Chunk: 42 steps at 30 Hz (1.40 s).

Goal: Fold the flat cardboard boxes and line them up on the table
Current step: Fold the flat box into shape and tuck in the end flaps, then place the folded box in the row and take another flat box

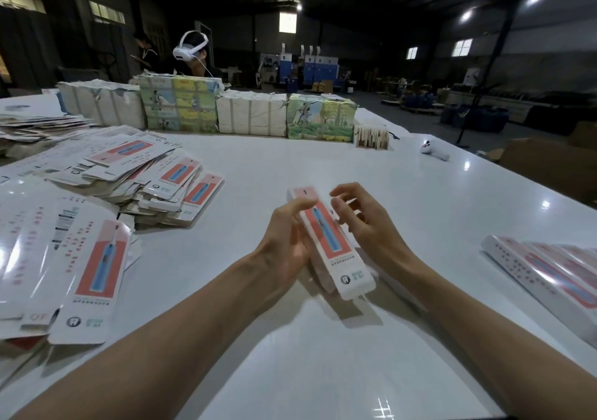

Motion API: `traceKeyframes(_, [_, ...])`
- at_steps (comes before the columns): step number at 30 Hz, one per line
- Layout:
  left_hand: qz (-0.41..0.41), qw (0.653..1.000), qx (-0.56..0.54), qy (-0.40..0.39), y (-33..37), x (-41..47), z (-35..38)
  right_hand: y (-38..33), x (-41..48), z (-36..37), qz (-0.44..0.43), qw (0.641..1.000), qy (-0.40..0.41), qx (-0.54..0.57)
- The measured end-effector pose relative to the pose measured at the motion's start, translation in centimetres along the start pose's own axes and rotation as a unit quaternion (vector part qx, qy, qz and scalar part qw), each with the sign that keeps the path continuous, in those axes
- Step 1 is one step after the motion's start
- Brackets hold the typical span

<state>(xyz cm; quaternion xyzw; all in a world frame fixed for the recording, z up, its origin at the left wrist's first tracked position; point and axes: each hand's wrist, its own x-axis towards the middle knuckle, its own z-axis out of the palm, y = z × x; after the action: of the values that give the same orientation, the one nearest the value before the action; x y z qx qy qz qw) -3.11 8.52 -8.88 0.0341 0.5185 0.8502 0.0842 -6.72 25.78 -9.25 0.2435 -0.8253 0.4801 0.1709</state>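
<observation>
White cardboard box (326, 242), long and narrow, is held just above the middle of the table (290, 371). Its top face has a coral-red panel with a blue toothbrush picture, and a tooth logo in a black circle at the near end. The small print beside the logo cannot be read.

The left hand (284, 242) grips the box's left side, thumb laid across the top face and fingers curled beneath. The right hand (365, 222) is at the box's right edge with its fingers loosely spread, closed on nothing. Whether they touch the card cannot be told.

Flat boxes (139, 177) of the same print lie heaped at left. On one near blank (93, 284) the tooth logo shows again, and red letters on a flap beside it appear to read "QF".

Folded boxes (549, 277) lie side by side at the right edge.

Paper-wrapped bundles (252, 115) line the far edge, some with illustrated wrappers whose lettering is illegible.
</observation>
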Motion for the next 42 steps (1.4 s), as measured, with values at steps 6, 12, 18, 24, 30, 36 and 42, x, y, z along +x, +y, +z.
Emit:
traceKeyframes(6, [0.0, 0.993, -0.111, -0.031, 0.9, -1.0, 0.7, -1.2, -1.0, 1.7, -0.058, 0.993, -0.035, -0.099])
traceKeyframes(12, [-0.029, 0.992, -0.12, -0.036, 0.8, -1.1, 0.6, -2.4, -1.6, 1.3, 0.005, 0.992, -0.057, -0.113])
traceKeyframes(18, [-0.065, 0.991, -0.05, -0.104, 0.3, -0.2, 0.4, -2.9, -3.4, -1.7, 0.0, 0.972, -0.069, -0.226])
traceKeyframes(24, [0.025, 0.959, 0.249, -0.13, -1.8, 0.0, 0.0, -2.0, -8.0, -9.0, 0.122, 0.926, -0.012, -0.357])
traceKeyframes(30, [0.064, 0.916, 0.345, -0.195, -2.0, 0.2, -0.2, 0.6, -13.4, -13.5, 0.206, 0.849, 0.03, -0.486])
traceKeyframes(36, [0.083, 0.892, 0.397, -0.199, -1.9, -0.3, 0.3, 1.5, -14.2, -15.5, 0.223, 0.766, 0.052, -0.601])
traceKeyframes(42, [0.08, 0.883, 0.42, -0.193, -1.6, -0.6, 0.5, 0.4, -13.0, -15.6, 0.271, 0.698, 0.022, -0.662])
